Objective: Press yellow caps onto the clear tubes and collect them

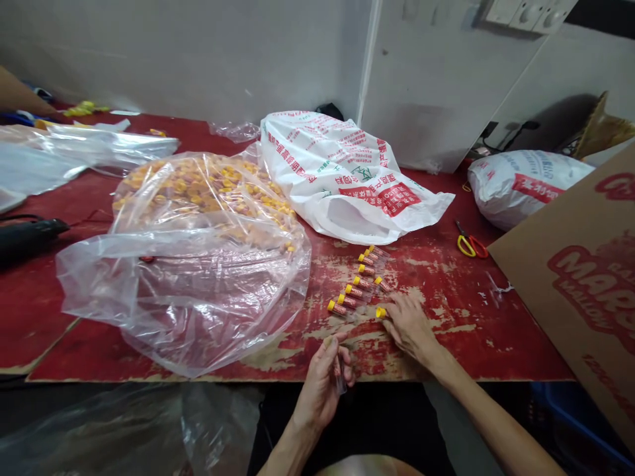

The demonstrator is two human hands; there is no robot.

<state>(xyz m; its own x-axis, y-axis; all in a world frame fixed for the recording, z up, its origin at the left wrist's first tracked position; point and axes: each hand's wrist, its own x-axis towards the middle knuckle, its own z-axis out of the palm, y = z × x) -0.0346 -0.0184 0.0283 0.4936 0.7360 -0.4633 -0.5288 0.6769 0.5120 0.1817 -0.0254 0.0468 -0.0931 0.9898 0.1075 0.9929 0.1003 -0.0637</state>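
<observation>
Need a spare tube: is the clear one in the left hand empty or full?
Empty, it seems: the clear tube in the left hand shows no contents, unlike the copper-filled capped tubes lying on the red table.

even, fairly bright indoor light, soft and diffuse, seems to come from above, no source in frame. glare: white streaks along the clear plastic bag (pixel 183 277) and the plastic sheet (pixel 84 149) at top left; white sack (pixel 337 165) close to clipping in its folds. red table (pixel 446 317) has only a mild sheen. shadows weak, one soft patch under the right hand (pixel 409 328). past the table edge it drops dim, low detail. wide-angle stretch at the frame edges: wall corner (pixel 370 66) leans, cardboard box (pixel 580 264) smeared. no real depth blur; clear tube (pixel 340 377) in the left hand (pixel 322 383) slightly soft.
</observation>
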